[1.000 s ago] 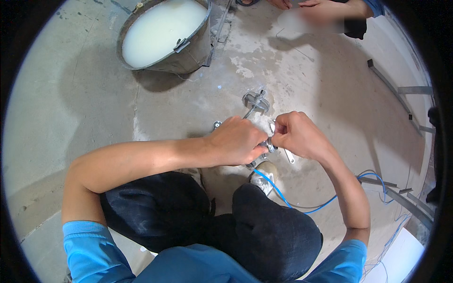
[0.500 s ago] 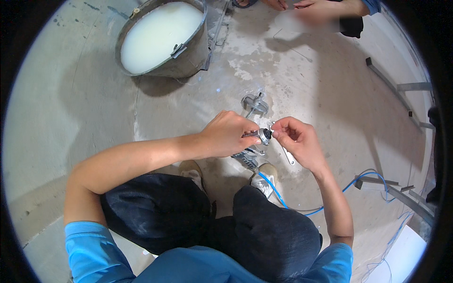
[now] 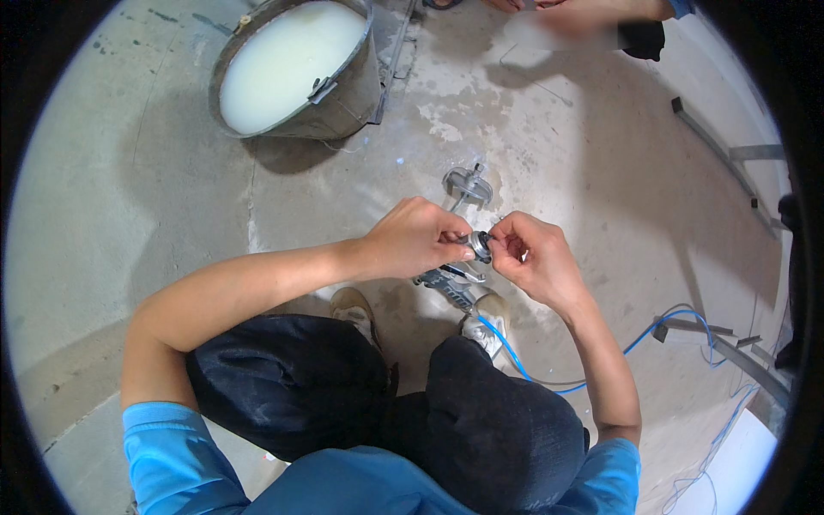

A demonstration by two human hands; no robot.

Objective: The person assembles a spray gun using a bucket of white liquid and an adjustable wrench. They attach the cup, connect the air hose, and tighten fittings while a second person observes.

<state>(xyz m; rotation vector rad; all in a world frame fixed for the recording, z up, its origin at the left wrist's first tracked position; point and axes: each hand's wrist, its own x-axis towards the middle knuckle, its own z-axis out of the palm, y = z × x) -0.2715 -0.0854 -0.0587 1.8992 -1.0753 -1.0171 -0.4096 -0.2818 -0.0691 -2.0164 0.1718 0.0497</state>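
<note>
My left hand (image 3: 414, 238) is closed round the front of a grey metal spray gun, with its round silver nozzle end (image 3: 478, 246) showing past the fingertips. The thumb and fingers of my right hand (image 3: 532, 255) pinch at the dark middle of that end; any small part between them is hidden. Below my left hand is the gun's ribbed handle (image 3: 452, 290), where a blue air hose (image 3: 502, 336) joins it. Beyond the hands shows a round grey cup lid (image 3: 469, 184) with a thin tube; my left hand covers whether it joins the gun.
A large dark bucket (image 3: 343, 116) of milky white liquid stands at the far left. Another person's hands (image 3: 592, 17) are at the top right. Metal bars (image 3: 721, 150) and a metal frame (image 3: 730, 343) lie on the right. My shoes (image 3: 485, 330) are just below the gun.
My right fingers have closed in on the nozzle end from slightly apart. A flat silver tool with a holed end, seen beside my right hand before, no longer shows.
</note>
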